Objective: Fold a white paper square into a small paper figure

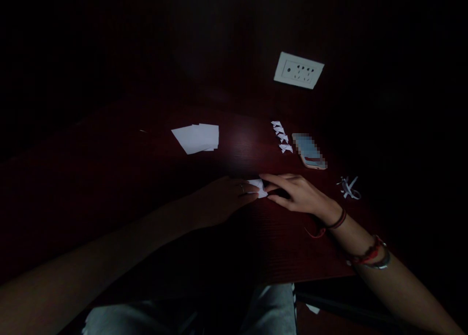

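A small folded piece of white paper [260, 183] lies on the dark red table, with crease lines showing on it. From the left, my left hand [228, 196] keeps it in place, its fingertips and thumb on the paper and a ring on one finger. On the paper's right side is my right hand [298, 193], its thumb and fingers closed about that edge. My fingers cover part of the paper. Beyond it lie several loose white sheets [199, 138], overlapping in a flat pile. Several small folded paper shapes [281, 136] form a row further right.
A phone [310, 151] with a blurred screen rests right of the folded shapes. Thin curled paper strips [350, 187] are near the table's right side. A white socket plate [299, 70] is on the back wall. A white scrap [313, 308] lies below the table. The surroundings are dark.
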`<state>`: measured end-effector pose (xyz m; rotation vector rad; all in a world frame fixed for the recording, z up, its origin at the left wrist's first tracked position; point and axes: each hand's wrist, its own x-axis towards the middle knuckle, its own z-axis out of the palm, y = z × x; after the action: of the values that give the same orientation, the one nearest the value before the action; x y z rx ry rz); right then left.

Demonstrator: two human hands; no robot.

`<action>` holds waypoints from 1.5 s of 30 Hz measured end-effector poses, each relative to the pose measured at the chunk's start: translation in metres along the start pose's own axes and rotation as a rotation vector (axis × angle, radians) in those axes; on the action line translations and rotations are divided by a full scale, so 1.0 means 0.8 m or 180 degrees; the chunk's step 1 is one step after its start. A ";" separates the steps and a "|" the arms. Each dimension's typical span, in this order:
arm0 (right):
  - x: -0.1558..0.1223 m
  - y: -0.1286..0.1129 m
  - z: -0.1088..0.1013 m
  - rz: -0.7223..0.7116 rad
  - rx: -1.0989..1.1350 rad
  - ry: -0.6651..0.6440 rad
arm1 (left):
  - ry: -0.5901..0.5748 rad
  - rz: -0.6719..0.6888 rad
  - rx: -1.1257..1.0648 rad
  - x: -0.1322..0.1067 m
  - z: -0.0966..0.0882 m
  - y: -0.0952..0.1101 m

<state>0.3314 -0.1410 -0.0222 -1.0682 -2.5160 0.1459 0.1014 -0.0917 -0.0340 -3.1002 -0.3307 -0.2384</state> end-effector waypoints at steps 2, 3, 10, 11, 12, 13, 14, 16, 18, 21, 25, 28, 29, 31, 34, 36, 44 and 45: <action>0.003 -0.001 0.002 -0.0044 0.0053 -0.0027 | 0.0022 0.0026 -0.0041 0.000 -0.001 -0.001; 0.003 -0.001 0.002 -0.0052 0.0094 -0.0031 | 0.0030 0.0042 -0.0046 0.000 -0.001 -0.001; 0.008 0.002 0.003 0.0309 0.0613 -0.0026 | 0.0049 0.0070 0.0016 -0.001 -0.002 -0.001; 0.009 0.003 0.003 0.0376 0.0698 -0.0014 | 0.0056 0.0062 0.0028 -0.001 -0.004 0.000; 0.010 0.003 0.003 0.0448 0.0776 0.0002 | 0.0059 0.0058 0.0040 -0.001 -0.005 0.001; 0.010 0.003 0.004 0.0523 0.0849 0.0029 | 0.0065 0.0055 0.0053 -0.001 -0.007 0.002; 0.011 0.004 0.005 0.0599 0.0917 0.0058 | 0.0060 0.0054 0.0066 -0.001 -0.008 0.003; 0.012 0.004 0.008 0.0760 0.1023 0.0150 | 0.0058 0.0081 0.0089 0.000 -0.010 0.004; 0.013 0.005 0.012 0.0914 0.1082 0.0271 | 0.0044 0.0078 0.0107 0.000 -0.009 0.004; 0.015 0.006 0.017 0.1052 0.1121 0.0368 | 0.0015 0.0065 0.0124 0.000 -0.003 0.002; 0.017 0.008 0.020 0.1095 0.1179 0.0349 | 0.0055 0.0070 0.0150 0.000 0.007 -0.001; 0.018 0.007 0.021 0.1138 0.1175 0.0347 | 0.0004 0.0071 0.0131 0.003 0.008 -0.002; 0.019 0.006 0.021 0.1160 0.1148 0.0341 | -0.0032 0.0067 0.0120 0.004 0.007 -0.001; 0.021 0.004 0.022 0.1198 0.1036 0.0332 | -0.0077 0.0059 0.0101 0.006 0.005 -0.001; 0.022 -0.002 0.023 0.1241 0.0763 0.0316 | -0.0069 0.0069 0.0076 0.009 0.004 -0.001; 0.020 -0.005 0.021 0.1214 0.0557 0.0375 | -0.0059 0.0097 0.0052 0.010 0.004 -0.002; 0.004 -0.010 0.010 0.0336 -0.0218 -0.0038 | -0.0088 -0.0011 -0.0151 0.009 0.000 -0.001; 0.004 -0.010 0.009 0.0261 -0.0347 -0.0095 | -0.0086 -0.0019 -0.0159 0.009 0.000 -0.001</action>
<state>0.3214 -0.1437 -0.0258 -1.2213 -2.5327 0.0483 0.1081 -0.0893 -0.0326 -3.1548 -0.3400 -0.2083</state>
